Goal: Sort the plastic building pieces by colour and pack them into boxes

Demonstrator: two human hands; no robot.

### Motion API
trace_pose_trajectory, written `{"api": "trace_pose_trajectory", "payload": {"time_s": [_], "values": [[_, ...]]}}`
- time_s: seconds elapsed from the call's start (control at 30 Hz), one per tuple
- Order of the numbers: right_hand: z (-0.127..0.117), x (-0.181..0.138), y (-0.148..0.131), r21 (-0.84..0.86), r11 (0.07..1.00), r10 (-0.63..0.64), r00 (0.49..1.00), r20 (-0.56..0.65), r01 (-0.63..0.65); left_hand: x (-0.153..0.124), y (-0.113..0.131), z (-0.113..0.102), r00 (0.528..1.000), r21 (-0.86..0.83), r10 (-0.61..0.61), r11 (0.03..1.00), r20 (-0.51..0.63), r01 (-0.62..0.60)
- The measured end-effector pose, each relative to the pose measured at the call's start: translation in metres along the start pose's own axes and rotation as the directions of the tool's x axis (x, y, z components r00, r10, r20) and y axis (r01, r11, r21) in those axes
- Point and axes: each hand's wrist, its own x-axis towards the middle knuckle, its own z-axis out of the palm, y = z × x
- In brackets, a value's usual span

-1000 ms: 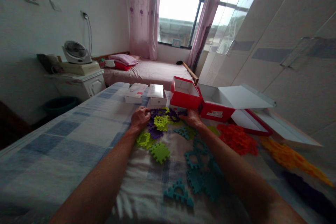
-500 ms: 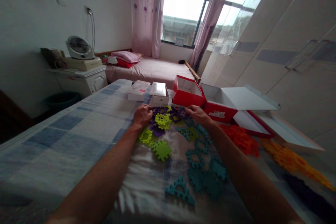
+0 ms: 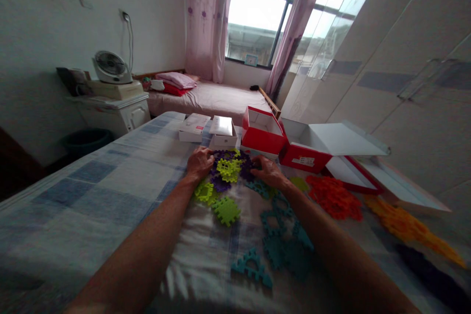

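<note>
A heap of purple and lime-green interlocking foam pieces [image 3: 231,168] lies on the checked blanket [image 3: 110,181]. My left hand [image 3: 198,163] sits at the heap's left edge, fingers curled onto the purple pieces. My right hand [image 3: 268,170] presses on the heap's right side with bent fingers closed on the pieces. Loose lime pieces [image 3: 225,210] lie just in front of the heap. Teal pieces [image 3: 283,240] are spread under and beside my right forearm.
An open red box [image 3: 263,132] and a second open red box with a white lid [image 3: 312,149] stand behind the heap. Two white boxes [image 3: 206,130] sit to their left. Red-orange pieces [image 3: 333,197], orange pieces [image 3: 408,228] and dark purple pieces [image 3: 434,274] lie at right.
My right hand has slid left from the red box's front onto the heap's right side. My left hand has stayed at the left edge.
</note>
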Motion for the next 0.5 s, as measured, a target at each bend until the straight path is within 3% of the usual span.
{"api": "trace_pose_trajectory", "payload": {"time_s": [0.27, 0.4, 0.5], "values": [[0.001, -0.012, -0.004, 0.023, 0.995, -0.098, 0.991, -0.087, 0.100, -0.001, 0.001, 0.000, 1.000, 0.015, -0.006, 1.000, 0.002, 0.006], [-0.023, -0.033, -0.013, 0.118, 0.993, -0.006, 0.988, -0.154, 0.025, 0.000, 0.000, -0.001, 1.000, 0.030, -0.009, 1.000, 0.013, 0.009], [-0.052, -0.067, -0.003, 0.209, 0.978, 0.073, 0.974, -0.215, -0.027, -0.001, 0.001, -0.004, 0.999, 0.033, 0.007, 0.999, 0.043, -0.008]]}}
